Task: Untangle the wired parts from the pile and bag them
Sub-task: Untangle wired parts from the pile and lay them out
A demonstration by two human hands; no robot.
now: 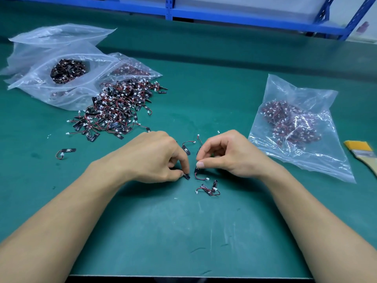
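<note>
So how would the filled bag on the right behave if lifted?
The clear plastic bag looks thin and wrinkled, so likely floppy. Its wired parts lie loose and would probably slump to the low end. Small parts: probably light.

Legible text: none could be read. The single wired part (69,150) at the left centre of the frame carried a small white mark on its black face, too small and blurred to make out. White marks on the parts in the pile (116,111) at the upper left were likewise unreadable.
</note>
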